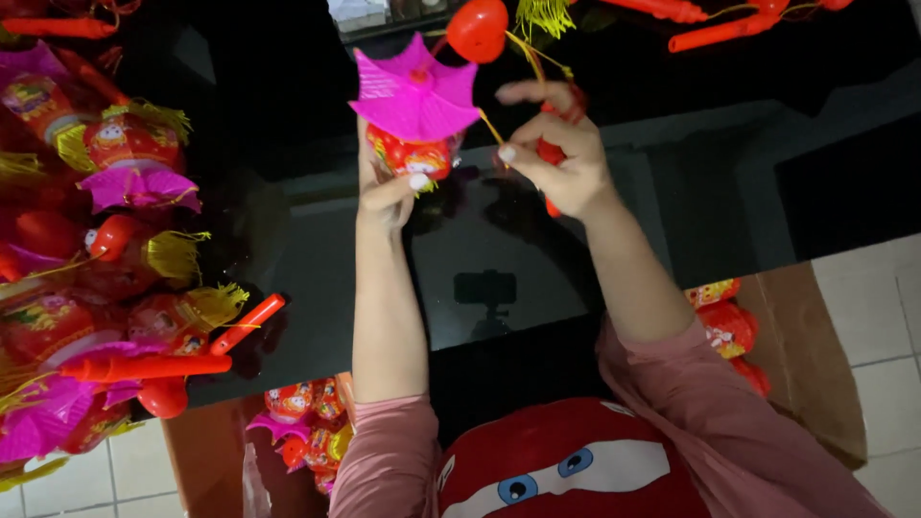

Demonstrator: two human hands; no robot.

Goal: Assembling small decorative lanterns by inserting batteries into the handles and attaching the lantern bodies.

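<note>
From the head camera, our left hand (pixel 386 197) clasps the lantern (pixel 413 153) under its pink top; our right hand (pixel 561 153) pinches the yellow cord (pixel 491 128) beside it. Finished lanterns (pixel 115 288) lie heaped well left; assembly looks midway.

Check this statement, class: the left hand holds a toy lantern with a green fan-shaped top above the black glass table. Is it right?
Not quite. The head view shows the left hand holding the toy lantern above the black glass table, but the fan-shaped top is bright pink, not green.
</note>
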